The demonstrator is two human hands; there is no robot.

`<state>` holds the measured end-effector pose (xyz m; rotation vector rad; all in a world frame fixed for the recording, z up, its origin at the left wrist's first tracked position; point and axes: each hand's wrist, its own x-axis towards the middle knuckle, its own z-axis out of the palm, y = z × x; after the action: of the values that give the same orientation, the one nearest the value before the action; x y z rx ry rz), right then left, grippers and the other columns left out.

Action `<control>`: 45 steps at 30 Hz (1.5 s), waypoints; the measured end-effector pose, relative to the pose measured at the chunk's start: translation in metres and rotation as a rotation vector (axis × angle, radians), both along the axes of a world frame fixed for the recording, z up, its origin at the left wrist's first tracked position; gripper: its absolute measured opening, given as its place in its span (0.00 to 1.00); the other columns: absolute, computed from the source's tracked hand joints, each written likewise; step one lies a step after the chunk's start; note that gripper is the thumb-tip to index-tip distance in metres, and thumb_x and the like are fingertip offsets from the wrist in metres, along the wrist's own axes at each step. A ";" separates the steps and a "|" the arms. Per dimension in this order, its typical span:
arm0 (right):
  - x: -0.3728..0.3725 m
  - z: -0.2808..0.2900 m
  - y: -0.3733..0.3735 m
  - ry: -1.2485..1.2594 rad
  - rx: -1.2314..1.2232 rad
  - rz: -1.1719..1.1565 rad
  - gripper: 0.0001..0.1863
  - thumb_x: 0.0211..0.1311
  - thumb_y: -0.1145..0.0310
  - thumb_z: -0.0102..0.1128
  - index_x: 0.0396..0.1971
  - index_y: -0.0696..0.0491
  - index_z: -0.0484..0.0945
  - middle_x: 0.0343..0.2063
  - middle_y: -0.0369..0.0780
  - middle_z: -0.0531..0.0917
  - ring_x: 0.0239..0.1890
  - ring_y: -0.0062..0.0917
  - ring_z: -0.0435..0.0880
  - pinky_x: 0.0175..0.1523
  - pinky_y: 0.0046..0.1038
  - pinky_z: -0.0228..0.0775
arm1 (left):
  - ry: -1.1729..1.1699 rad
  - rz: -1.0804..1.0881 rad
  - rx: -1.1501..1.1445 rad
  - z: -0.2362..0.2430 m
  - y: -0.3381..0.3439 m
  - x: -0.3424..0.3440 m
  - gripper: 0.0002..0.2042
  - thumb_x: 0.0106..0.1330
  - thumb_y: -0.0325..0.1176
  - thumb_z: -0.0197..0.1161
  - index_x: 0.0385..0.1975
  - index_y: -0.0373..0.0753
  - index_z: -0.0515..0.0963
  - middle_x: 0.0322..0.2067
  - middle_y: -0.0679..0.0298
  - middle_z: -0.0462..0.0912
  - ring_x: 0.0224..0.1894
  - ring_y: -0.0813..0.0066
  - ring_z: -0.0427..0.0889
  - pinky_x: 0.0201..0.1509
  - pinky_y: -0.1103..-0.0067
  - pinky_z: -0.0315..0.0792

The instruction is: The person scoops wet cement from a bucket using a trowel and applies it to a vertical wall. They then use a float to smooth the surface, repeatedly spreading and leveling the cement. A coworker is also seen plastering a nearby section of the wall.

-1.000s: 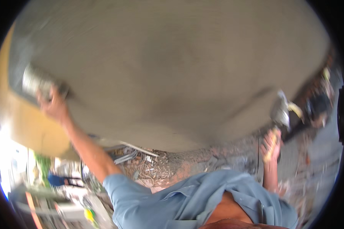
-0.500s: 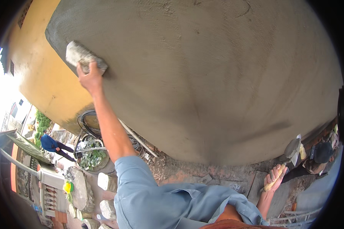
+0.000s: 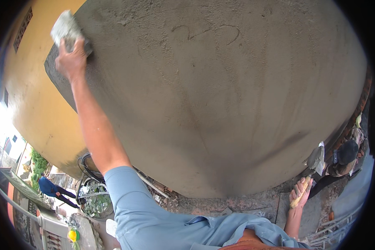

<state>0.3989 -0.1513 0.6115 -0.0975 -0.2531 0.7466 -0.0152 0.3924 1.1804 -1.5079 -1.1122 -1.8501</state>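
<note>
A worker in a blue-grey shirt (image 3: 166,229) faces a broad grey plastered wall (image 3: 221,108), both arms spread. At lower right, the right hand (image 3: 301,192) is closed around the wooden handle of a trowel (image 3: 318,159), its metal blade raised and apart from the fingers. At upper left, the outstretched left hand (image 3: 72,61) grips a pale, block-shaped float (image 3: 66,28), fingers and thumb spread across its back; the float is blurred and straddles the outline of the grey coat, though whether it presses on the surface cannot be told.

Grey plaster covers most of the view. The lower and middle stretches look largely even, marked by faint vertical streaks, and seem the further along; the upper part appears unfinished, still grainy and ridged, with a curved scratched line (image 3: 233,31) unsmoothed.

Compared with half a second earlier, the left hand and float have shifted upward and toward the left edge, and more of the scratched line has come into view. The right hand keeps its hold on the trowel.

Beyond stand a yellow wall (image 3: 50,121), a leafy plant (image 3: 95,200) beside coiled black hose (image 3: 86,164), and a person in dark blue (image 3: 48,186).
</note>
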 end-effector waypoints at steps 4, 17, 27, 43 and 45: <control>0.003 -0.005 0.001 -0.001 0.005 -0.027 0.29 0.79 0.43 0.39 0.44 0.58 0.70 0.19 0.36 0.68 0.13 0.22 0.68 0.14 0.27 0.62 | 0.376 0.057 0.331 -0.052 -0.068 0.085 0.36 0.53 0.53 0.71 0.63 0.46 0.77 0.44 0.43 0.79 0.51 0.50 0.77 0.56 0.62 0.72; 0.015 -0.022 -0.004 -0.032 0.043 -0.001 0.28 0.80 0.45 0.39 0.44 0.59 0.70 0.20 0.36 0.69 0.15 0.24 0.70 0.15 0.28 0.64 | 0.185 0.004 0.061 -0.015 -0.030 0.041 0.38 0.57 0.59 0.65 0.65 0.42 0.74 0.44 0.39 0.83 0.52 0.45 0.81 0.58 0.56 0.72; 0.027 -0.037 -0.014 -0.092 -0.045 -0.105 0.27 0.80 0.45 0.38 0.42 0.57 0.69 0.18 0.35 0.68 0.13 0.20 0.66 0.13 0.25 0.60 | 0.294 0.128 0.134 -0.049 0.010 0.036 0.38 0.57 0.54 0.69 0.65 0.36 0.73 0.44 0.43 0.86 0.49 0.59 0.86 0.53 0.66 0.76; 0.027 -0.024 -0.010 -0.168 -0.047 -0.177 0.26 0.80 0.45 0.38 0.46 0.57 0.68 0.19 0.35 0.67 0.15 0.20 0.65 0.15 0.25 0.61 | -0.075 -0.049 -0.147 0.013 0.128 -0.163 0.42 0.54 0.59 0.67 0.65 0.34 0.73 0.55 0.45 0.82 0.59 0.55 0.81 0.64 0.67 0.71; 0.027 -0.025 -0.008 -0.193 -0.043 -0.194 0.26 0.80 0.45 0.38 0.46 0.57 0.68 0.19 0.35 0.67 0.14 0.20 0.65 0.15 0.25 0.61 | -0.171 -0.122 -0.221 -0.014 0.136 -0.185 0.43 0.54 0.58 0.68 0.66 0.34 0.72 0.57 0.44 0.81 0.62 0.53 0.79 0.65 0.68 0.70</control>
<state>0.4262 -0.1595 0.5862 -0.2326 -0.4054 0.5502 -0.2005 0.5283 1.1662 -1.5934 -1.3705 -2.0251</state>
